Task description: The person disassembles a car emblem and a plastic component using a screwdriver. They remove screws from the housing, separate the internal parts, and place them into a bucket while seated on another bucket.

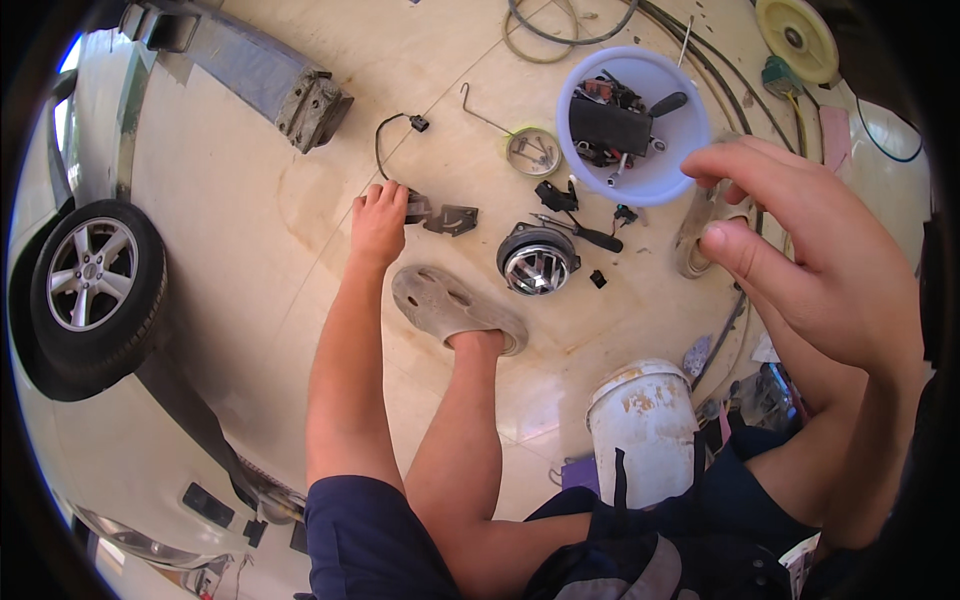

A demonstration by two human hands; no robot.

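Observation:
My left hand (pixel 379 225) is down at the floor, its fingers closed on the end of a black plastic bracket (pixel 450 219). From beside those fingers a thin black cable (pixel 378 147) curves up to a small connector (pixel 419 123). My right hand (pixel 800 235) is raised at the right, fingers curved and thumb apart, with nothing in it. Between my hands lie a round chrome car emblem in a black housing (pixel 537 260), a screwdriver (pixel 590 234), a black plastic piece (pixel 556 196) and a small black connector (pixel 598 279).
A pale blue basin (pixel 573 150) of tools stands ahead, beside a small round dish (pixel 533 152) with screws and a bent metal rod (pixel 485 112). A white bucket (pixel 640 430) is beneath me. Hoses (pixel 728 90) run along the right. A car wheel (pixel 95 290) and grey lift arm (pixel 250 70) are left.

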